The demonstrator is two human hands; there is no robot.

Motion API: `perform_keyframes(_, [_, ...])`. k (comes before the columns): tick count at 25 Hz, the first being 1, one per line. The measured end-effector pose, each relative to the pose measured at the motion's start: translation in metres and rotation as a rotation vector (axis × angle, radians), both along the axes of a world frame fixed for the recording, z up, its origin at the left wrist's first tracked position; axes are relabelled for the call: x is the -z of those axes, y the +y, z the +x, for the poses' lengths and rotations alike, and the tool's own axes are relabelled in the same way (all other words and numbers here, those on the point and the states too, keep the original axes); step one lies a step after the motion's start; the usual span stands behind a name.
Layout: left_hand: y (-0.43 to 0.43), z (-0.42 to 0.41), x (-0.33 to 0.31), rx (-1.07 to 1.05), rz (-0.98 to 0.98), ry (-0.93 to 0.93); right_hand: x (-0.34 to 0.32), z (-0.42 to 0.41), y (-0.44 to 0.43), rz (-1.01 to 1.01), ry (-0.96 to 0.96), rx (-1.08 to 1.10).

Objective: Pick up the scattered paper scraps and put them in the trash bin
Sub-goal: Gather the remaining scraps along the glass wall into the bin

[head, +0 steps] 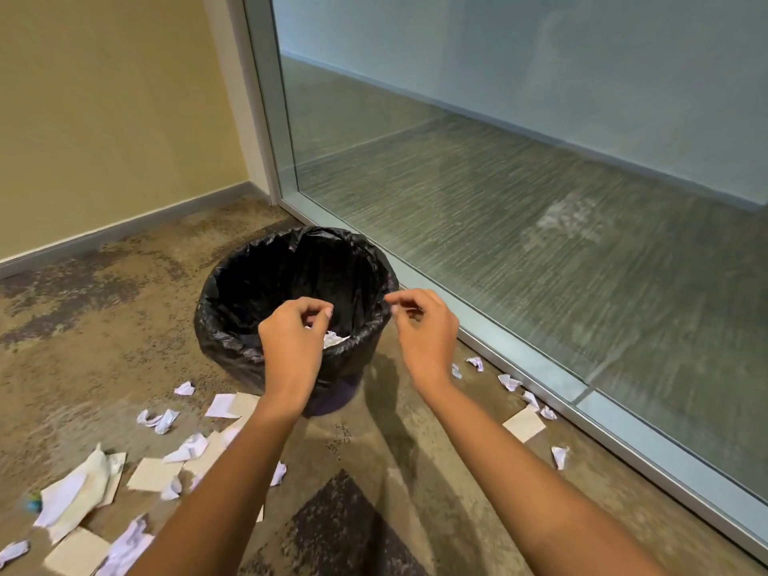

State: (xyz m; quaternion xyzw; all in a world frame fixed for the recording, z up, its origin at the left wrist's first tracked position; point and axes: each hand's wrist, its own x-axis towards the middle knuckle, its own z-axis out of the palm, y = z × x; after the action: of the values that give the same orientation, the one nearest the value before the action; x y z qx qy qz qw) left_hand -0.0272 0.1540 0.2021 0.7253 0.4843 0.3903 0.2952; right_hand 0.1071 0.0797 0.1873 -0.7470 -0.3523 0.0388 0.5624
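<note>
In the head view the step in hand looks like the drop into the trash bin [220, 322]. The left hand [295, 338] hovers over its near rim, and the right hand [424, 330] is just beside the rim on the right. Both have fingers loosely curled, thumb near forefinger; I cannot tell whether either pinches a scrap. White paper [336, 338] lies inside the bin, just below the left hand. Many paper scraps [166, 419] lie on the floor [104, 326], nearer the person than the hands, left of the bin and along the glass wall [540, 201]. The next move probably calls for reaching down to them.
</note>
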Motion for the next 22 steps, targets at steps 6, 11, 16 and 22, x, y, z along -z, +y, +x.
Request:
perform_keyframes(6, [-0.051, 0.048, 0.045, 0.172, 0.039, -0.033, 0.067, 0.069, -0.104, -0.117, -0.023, 0.195])
perform_keyframes(11, [-0.085, 0.077, 0.103, 0.331, 0.111, 0.091, 0.131, 0.112, -0.181, -0.296, -0.010, 0.340])
perform_keyframes(16, [-0.107, 0.105, 0.166, 0.445, -0.005, 0.242, 0.201, 0.142, -0.228, -0.501, 0.033, 0.466])
perform_keyframes(22, [-0.114, 0.134, 0.224, 0.568, -0.082, 0.381, 0.254, 0.158, -0.243, -0.784, 0.130, 0.482])
